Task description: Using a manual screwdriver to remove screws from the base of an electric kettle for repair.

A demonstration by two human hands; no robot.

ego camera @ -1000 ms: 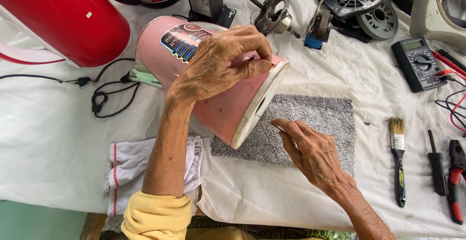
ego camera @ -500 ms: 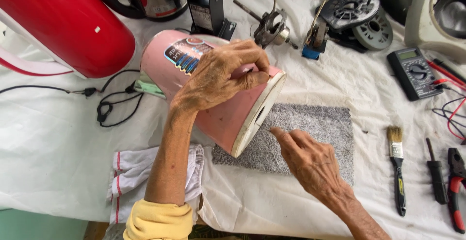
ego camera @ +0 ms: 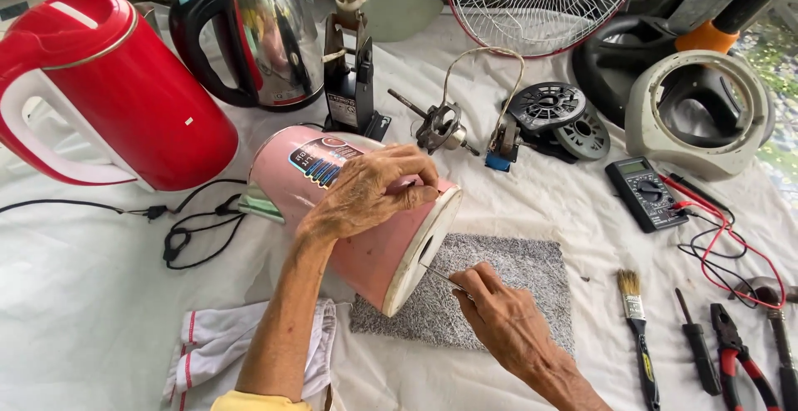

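Pink cylindrical plastic kettle body [ego camera: 345, 211] lies tipped on its side on the grey mat [ego camera: 515, 286]; left hand [ego camera: 366, 195] clamps its upper wall; right hand [ego camera: 507, 319] pinches a thin metal screwdriver [ego camera: 440, 276] at the white base [ego camera: 424, 249]; base seemingly not yet removed.

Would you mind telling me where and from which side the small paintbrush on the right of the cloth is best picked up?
Take the paintbrush by its dark handle, coming straight down from above. It lies flat on the white cloth, bristles pointing away, handle towards the person. The handle is long and narrow with free cloth either side, the gap to the screwdriver being the tighter, so a pinch grip across it fits; the right hand is nearest.
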